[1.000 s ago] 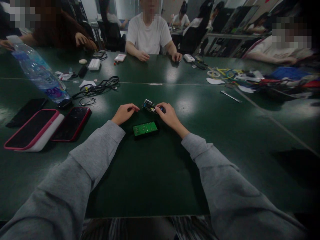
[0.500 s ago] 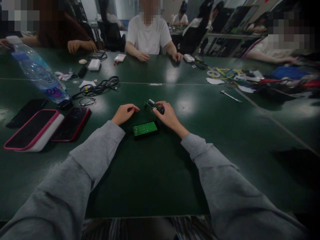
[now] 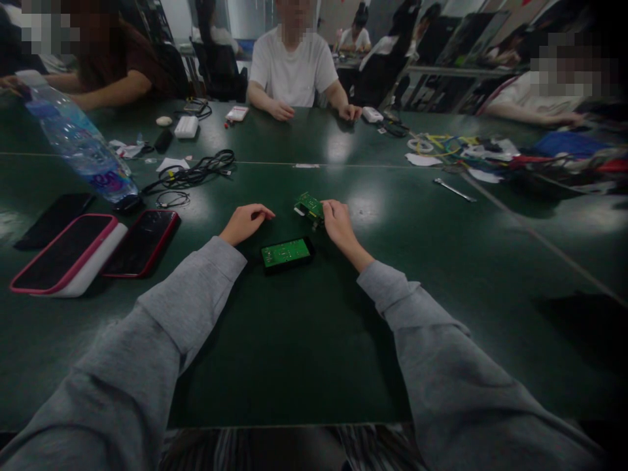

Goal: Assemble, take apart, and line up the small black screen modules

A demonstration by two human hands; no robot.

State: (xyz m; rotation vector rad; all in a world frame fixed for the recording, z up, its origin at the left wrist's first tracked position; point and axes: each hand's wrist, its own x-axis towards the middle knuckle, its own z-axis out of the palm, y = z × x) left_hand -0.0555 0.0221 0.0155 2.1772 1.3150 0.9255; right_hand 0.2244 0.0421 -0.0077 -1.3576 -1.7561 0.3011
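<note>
My right hand (image 3: 336,224) holds a small green circuit board (image 3: 309,205) tilted up just above the dark green table (image 3: 294,340). A second green circuit board in a black housing (image 3: 286,252) lies flat on the table between my hands, a little nearer to me. My left hand (image 3: 244,222) rests on the table to the left of it with fingers curled and nothing in it. Both arms wear grey sleeves.
Two phones with red cases (image 3: 63,252) (image 3: 142,241) and a black phone (image 3: 52,219) lie at the left, beside a lying plastic bottle (image 3: 78,144) and black cables (image 3: 196,171). A wrench (image 3: 454,190) and coloured wires (image 3: 441,144) are at the right. Other people sit across the table.
My right hand has turned the small circuit board so its green underside now faces up. The left hand and the board in the housing have stayed put.
</note>
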